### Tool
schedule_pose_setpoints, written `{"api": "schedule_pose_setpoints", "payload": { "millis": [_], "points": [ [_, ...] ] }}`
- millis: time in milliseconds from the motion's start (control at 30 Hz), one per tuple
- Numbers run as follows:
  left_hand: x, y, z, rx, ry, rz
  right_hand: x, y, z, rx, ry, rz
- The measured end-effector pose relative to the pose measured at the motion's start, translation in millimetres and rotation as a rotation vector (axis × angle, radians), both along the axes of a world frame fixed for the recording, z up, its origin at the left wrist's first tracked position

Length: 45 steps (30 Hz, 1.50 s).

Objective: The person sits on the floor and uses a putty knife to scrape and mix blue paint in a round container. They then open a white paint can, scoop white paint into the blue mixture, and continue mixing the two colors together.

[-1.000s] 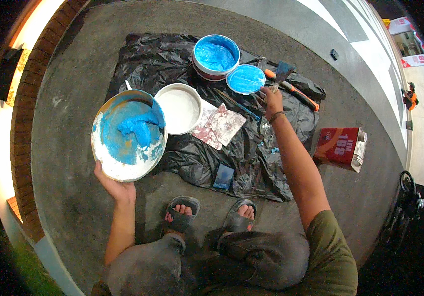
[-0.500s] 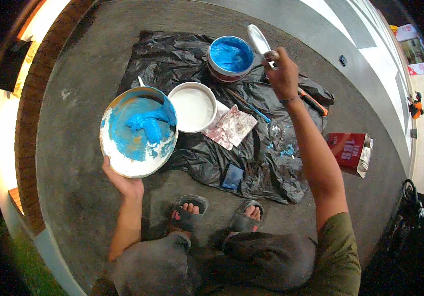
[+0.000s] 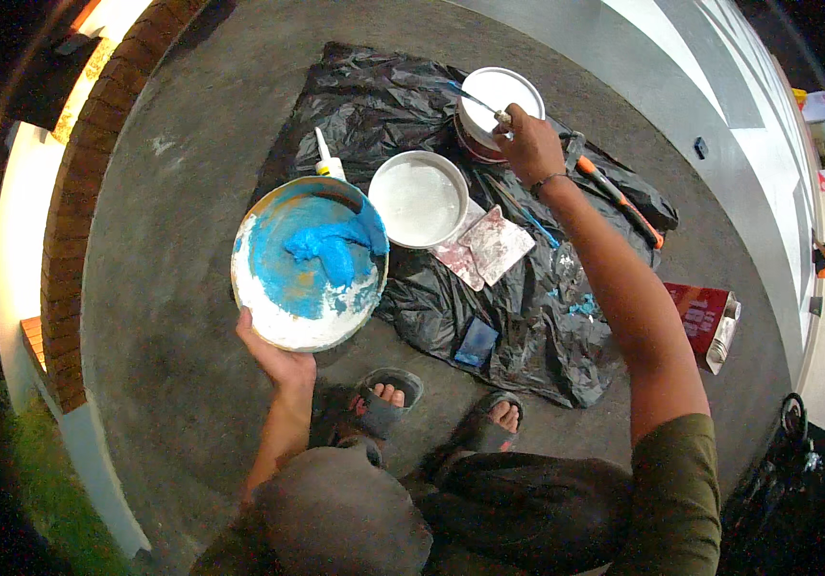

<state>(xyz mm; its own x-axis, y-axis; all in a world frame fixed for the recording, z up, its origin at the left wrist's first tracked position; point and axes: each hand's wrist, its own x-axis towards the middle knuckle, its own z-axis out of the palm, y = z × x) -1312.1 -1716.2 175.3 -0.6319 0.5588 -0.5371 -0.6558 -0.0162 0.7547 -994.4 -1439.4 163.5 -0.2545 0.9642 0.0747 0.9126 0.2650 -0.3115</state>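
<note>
My left hand (image 3: 280,361) holds a round, shallow basin (image 3: 268,326) from beneath its near rim, fingers mostly hidden under it. White and blue paste smears its inside, with a thick blue lump in the middle. At the far side, my right hand (image 3: 532,149) is closed round a thin tool (image 3: 479,102), its kind unclear, with a dark blue end pointing left. That hand is over a white lid (image 3: 502,88) lying on the reddish paint bucket (image 3: 475,146). Between the hands stands a tub (image 3: 418,199) of whitish liquid.
A black plastic sheet (image 3: 412,312) covers the ground, carrying a stained folded card (image 3: 496,246), a blue-tipped stick (image 3: 539,221), an orange-handled tool (image 3: 623,204) and a small blue piece (image 3: 476,343). A white nozzle tube (image 3: 325,154) stands behind the basin. A red packet (image 3: 695,322) lies right.
The white lid, held tilted in my right hand before, now lies over the bucket and hides its blue paint. The thin tool now shows in that hand. My left hand still holds the basin.
</note>
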Motion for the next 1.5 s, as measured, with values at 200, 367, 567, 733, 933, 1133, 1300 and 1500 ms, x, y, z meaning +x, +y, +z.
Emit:
{"api": "schedule_pose_setpoints", "payload": {
  "millis": [200, 367, 567, 733, 933, 1133, 1300, 1500],
  "points": [
    [-2.4, 0.0, -1.3, 0.034, 0.040, -0.033, 13.2, -0.2, -9.5, 0.134, -0.024, 0.080],
    [-2.4, 0.6, 0.5, 0.027, 0.048, -0.053, 20.2, 0.5, -13.2, 0.115, -0.040, 0.104],
    [-4.7, 2.0, -2.7, 0.014, 0.052, -0.076, 10.6, 0.6, 1.2, 0.057, -0.104, 0.100],
    [-6.8, -2.0, -4.8, 0.026, 0.049, -0.076, -5.6, -31.7, 40.0, 0.052, 0.076, -0.038],
    [-6.4, -0.1, -7.2, -0.021, 0.042, -0.047, -5.6, -84.7, 60.5, -0.036, 0.251, 0.112],
    [-10.8, 0.0, -11.8, 0.019, 0.057, -0.084, -24.6, -89.2, 68.9, -0.111, 0.152, 0.209],
    [-10.0, 0.0, -9.9, 0.020, 0.061, -0.094, -37.2, -79.6, 51.8, -0.098, 0.021, 0.281],
    [-9.7, -1.5, -11.7, 0.015, 0.063, -0.076, -47.3, -68.9, 25.0, -0.303, 0.106, 0.147]
  ]
}}
